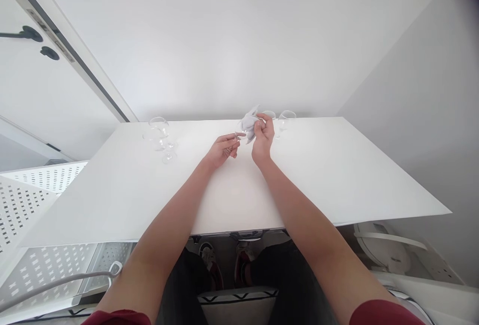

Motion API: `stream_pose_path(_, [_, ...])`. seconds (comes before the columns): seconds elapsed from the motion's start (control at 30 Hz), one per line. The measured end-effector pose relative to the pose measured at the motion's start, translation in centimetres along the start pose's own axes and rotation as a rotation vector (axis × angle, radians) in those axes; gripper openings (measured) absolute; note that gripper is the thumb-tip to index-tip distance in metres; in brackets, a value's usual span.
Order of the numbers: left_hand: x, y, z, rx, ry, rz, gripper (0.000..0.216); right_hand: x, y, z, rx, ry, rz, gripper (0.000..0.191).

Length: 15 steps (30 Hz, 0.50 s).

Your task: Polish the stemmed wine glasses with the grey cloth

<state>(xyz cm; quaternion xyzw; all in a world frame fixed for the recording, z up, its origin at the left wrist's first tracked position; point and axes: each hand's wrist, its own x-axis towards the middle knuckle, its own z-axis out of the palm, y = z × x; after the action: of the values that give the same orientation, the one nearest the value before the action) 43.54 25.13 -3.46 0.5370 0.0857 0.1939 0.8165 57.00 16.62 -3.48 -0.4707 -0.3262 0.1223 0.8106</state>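
Note:
My left hand is closed around the stem and foot of a clear wine glass, held above the white table in front of me. A crumpled white cloth is pinched in my right hand, between the thumb and fingers. The cloth covers the bowl end of the glass, so most of the bowl is hidden. My two hands are close together but apart.
On the left of the white table are several clear stemmed glasses. Behind and beside my right hand, other clear glasses stand near the wall. A perforated white rack is at the left, near a door.

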Motion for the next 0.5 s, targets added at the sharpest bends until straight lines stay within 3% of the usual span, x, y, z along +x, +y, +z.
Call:
stream_pose_path(0.23, [-0.2, -0.3, -0.7, -0.037, 0.113, 0.106, 0.040, -1.0, -0.5, 0.4, -0.181, 0.061, -0.106, 0.042])
stream_pose_path(0.33, [-0.2, 0.0, -1.2, -0.147, 0.234, 0.227, 0.035, -0.8, 0.0, 0.1, -0.196, 0.109, -0.118, 0.042])
stream_pose_path(0.43, [-0.2, 0.1, -1.5, -0.223, 0.330, 0.293, 0.031, -0.8, 0.3, 0.3, -0.196, 0.040, -0.075, 0.038])
stream_pose_path(0.5, [0.0, -0.1, -1.3, -0.182, 0.278, 0.229, 0.034, -0.9, 0.6, 0.8, -0.162, -0.029, -0.004, 0.036])
